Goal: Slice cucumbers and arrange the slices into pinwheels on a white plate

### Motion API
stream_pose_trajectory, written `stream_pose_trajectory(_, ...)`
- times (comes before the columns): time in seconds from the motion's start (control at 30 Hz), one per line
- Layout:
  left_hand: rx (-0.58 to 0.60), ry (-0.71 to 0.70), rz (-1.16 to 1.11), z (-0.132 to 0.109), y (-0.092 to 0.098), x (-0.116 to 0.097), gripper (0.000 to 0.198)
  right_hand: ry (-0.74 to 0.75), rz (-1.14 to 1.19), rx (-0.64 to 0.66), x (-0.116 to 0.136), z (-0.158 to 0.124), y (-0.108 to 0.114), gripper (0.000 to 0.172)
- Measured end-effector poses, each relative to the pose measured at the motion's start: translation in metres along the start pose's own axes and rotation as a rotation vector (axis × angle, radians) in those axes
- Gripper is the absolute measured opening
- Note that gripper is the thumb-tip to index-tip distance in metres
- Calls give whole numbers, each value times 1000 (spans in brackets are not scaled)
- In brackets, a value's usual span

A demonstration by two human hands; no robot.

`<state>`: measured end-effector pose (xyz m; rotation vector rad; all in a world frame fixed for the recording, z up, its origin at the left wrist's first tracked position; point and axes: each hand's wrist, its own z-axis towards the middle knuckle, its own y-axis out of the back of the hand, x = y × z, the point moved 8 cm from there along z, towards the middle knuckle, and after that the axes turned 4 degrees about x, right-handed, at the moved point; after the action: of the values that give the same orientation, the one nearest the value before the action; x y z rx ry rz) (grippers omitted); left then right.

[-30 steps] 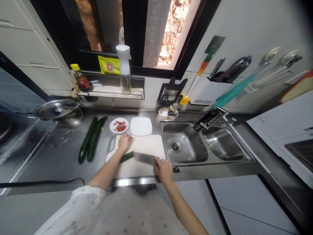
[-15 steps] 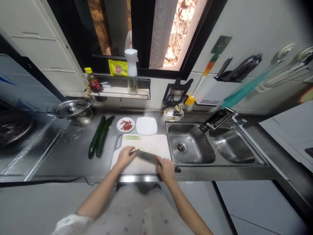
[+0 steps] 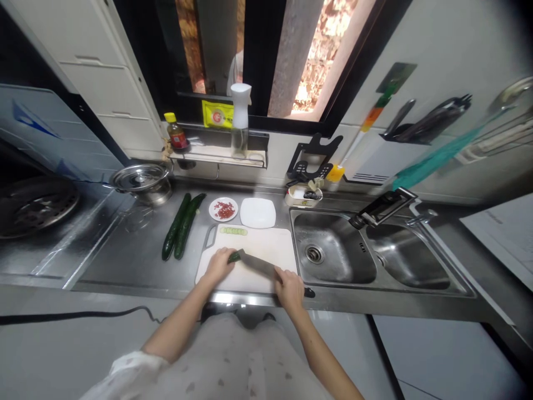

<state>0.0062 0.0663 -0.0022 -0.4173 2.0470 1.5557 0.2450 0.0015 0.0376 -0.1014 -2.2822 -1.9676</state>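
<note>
My left hand is closed around a short piece of cucumber, whose dark green end sticks out past the fingertips. In my right hand is a kitchen knife, its broad blade pointing left with the tip end at the cucumber. Both hands are over the white cutting board. Near the board's far left corner lies a row of pale green cucumber slices. A second black handle shows at the board's right edge, beside my right hand.
Two whole cucumbers lie left of the board. Behind it stand a plate of chopped red bits and a white square plate. A double sink adjoins on the right; a lidded steel pot is at the left.
The view has shifted, so the scene sits further right. More of the cucumber piece shows beyond my left fingers, and the knife tip is now at its end.
</note>
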Motion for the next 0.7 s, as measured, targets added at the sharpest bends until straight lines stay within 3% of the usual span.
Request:
stream_pose_trajectory(0.1,-88,48,-77,3,12,16,42,-4,28,1,-1,0,0,43)
stream_pose_trajectory(0.23,-255,208,-155,6,41,53,44,-19,45,6,-2,1,-2,43)
stream_pose_trajectory(0.37,-350,423,-31,5,70,89,43,-17,34,0,-1,2,-5,41)
stream_pose_trajectory(0.5,-317,529,130,8,83,105,45,-9,30,10,1,2,-7,42)
stream_pose_trajectory(0.7,-240,569,159,17,80,112,47,-23,53,20,0,3,-7,43)
